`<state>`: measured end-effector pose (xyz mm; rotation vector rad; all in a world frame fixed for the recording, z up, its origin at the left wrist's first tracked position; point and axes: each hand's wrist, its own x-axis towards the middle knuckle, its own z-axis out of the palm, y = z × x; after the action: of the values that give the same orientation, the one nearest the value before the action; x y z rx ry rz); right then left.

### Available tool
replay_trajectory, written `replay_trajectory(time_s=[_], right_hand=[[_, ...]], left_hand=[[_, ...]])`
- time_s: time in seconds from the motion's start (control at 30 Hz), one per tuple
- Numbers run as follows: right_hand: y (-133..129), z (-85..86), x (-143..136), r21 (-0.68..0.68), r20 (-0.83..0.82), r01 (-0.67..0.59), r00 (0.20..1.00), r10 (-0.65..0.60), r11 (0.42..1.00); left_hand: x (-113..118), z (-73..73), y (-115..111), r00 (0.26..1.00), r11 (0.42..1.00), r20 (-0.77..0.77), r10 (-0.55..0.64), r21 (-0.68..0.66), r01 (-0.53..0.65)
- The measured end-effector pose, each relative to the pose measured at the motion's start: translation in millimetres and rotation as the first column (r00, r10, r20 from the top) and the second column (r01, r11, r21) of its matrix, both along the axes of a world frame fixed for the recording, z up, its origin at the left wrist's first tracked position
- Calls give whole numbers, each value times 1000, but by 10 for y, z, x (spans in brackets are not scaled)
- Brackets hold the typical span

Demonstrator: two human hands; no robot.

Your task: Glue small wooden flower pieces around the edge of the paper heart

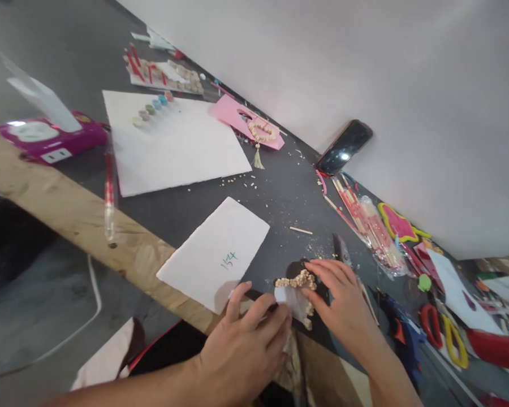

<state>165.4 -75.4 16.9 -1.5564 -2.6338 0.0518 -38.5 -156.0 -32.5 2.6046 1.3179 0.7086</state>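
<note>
A small white piece [286, 295] edged with knobbly tan bits [297, 280] lies at the table's near edge. My right hand [341, 297] comes over it from the right, thumb and forefinger closed around the tan bits at its corner. My left hand [254, 333] is just left of this piece, its fingers bent and spread apart. The left fingertips are close to the white piece, and whether they touch it cannot be made out. Next to the left forefinger lies a white sheet [212, 249] with "154" written on it in green.
A larger white sheet [173, 147] carries small paint pots [152, 107]. Pink card [233, 110] and a tasselled bead loop [261, 133] lie behind. A phone [345, 147] leans on the wall. Scissors [453, 342] and a packet of sticks [377, 232] are right; a purple power strip [55, 138] is left.
</note>
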Motion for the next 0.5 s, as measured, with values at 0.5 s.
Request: replay_trajectory(time_s=[0.5], right_hand=[[-185, 124, -27, 54, -7, -86, 996, 87, 995]], left_hand=[[1, -10, 6, 1000, 1000, -16, -1, -19, 1]])
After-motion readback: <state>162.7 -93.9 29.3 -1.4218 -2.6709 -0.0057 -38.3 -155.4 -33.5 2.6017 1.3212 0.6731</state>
